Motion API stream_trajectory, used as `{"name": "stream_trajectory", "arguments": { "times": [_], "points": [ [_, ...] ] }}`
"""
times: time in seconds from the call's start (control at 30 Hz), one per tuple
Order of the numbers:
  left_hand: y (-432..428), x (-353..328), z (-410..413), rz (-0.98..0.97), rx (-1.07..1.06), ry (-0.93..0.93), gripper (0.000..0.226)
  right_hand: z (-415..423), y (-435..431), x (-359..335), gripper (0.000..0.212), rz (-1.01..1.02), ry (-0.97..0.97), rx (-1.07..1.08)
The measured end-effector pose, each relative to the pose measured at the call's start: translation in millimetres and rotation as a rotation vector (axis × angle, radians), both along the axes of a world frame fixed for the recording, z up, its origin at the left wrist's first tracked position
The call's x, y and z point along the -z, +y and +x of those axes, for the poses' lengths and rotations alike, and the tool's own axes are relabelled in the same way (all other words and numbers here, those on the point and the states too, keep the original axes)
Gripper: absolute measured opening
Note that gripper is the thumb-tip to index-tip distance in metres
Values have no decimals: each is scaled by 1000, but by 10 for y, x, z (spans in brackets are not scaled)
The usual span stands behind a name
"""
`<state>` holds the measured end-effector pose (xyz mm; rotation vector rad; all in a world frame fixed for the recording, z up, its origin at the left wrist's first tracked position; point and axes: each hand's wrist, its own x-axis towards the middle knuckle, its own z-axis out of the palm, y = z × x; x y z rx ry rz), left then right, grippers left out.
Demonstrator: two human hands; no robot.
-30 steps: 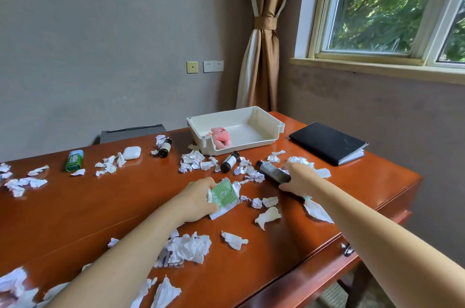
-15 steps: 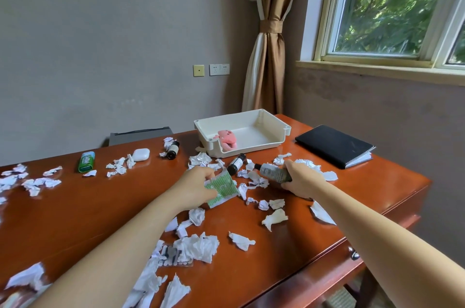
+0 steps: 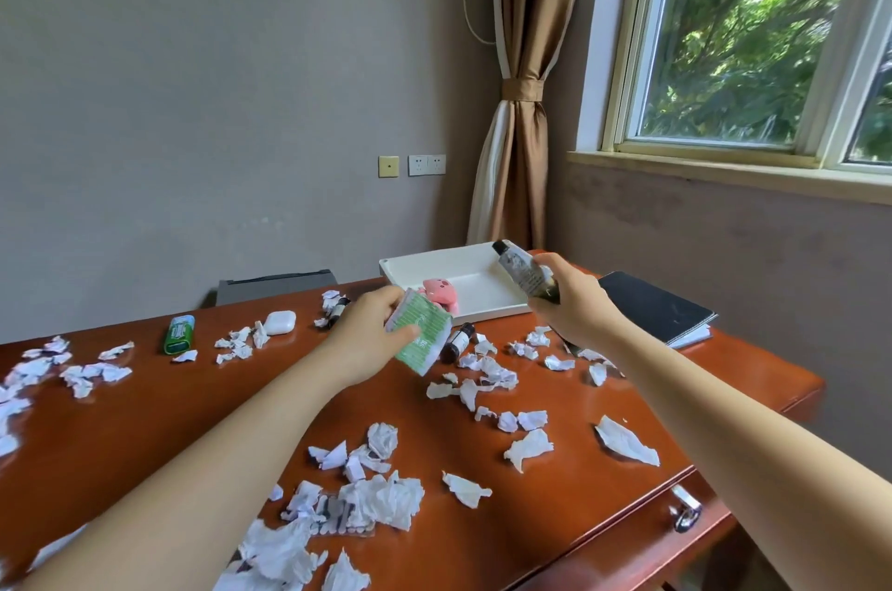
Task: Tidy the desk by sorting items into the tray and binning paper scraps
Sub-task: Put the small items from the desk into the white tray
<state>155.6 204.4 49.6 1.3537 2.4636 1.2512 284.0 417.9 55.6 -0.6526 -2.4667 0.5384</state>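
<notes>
The right hand point(image 3: 574, 305) wraps its fingers round the dark plastic squeeze tube point(image 3: 520, 271) mid-body (soft, likely light) at centre frame. The left hand point(image 3: 369, 339) pinches the limp green-and-white foil sachet point(image 3: 425, 335).

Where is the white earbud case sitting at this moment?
Head view: the earbud case lies near the far edge of the desk, left of the left hand, between the green tin and a small dark bottle.

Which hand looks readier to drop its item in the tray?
Probably the right: the right hand holds the tube up by the tray, while the left hand holds the packet nearer, short of it.
</notes>
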Motion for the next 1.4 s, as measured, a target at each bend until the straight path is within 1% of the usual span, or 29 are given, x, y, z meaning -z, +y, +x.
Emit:
{"name": "stream_trajectory", "arguments": {
  "times": [0.07,0.17,0.2,0.3,0.37,0.47,0.7,0.83,0.97,1.03,1.2,1.4],
  "points": [
    [41,-57,-51,17,-6,-10,19,-55,3,-66,56,-13,30,-11],
    [141,-131,-147,15,-44,-1,27,-163,24,-157,56,-33,62,-31],
    [185,-154,-186,16,-60,8,26,-202,37,-185,57,-38,70,-37],
    [342,-226,-330,30,-120,64,16,-338,118,-228,57,-51,82,-56],
    [443,-275,-439,40,-183,113,17,-443,177,-236,57,-58,88,-63],
    [605,-333,-613,66,-255,143,12,-632,264,-203,54,-63,87,-65],
    [1101,-200,-1224,43,-422,176,19,-1163,514,-12,46,-94,81,-38],
    [1391,-91,-1507,-115,-491,263,11,-1465,695,105,41,-132,82,-34],
    [1582,18,-1758,-292,-523,416,28,-1739,849,225,43,-194,76,-42],
    [1658,81,-1816,-373,-515,460,36,-1860,908,317,43,-211,62,-30],
    [1810,236,-1977,-509,-462,481,40,-2098,993,557,50,-231,-22,0],
    [1929,379,-2174,-628,-384,442,41,-2245,1070,724,50,-229,-121,14]
  ]
}}
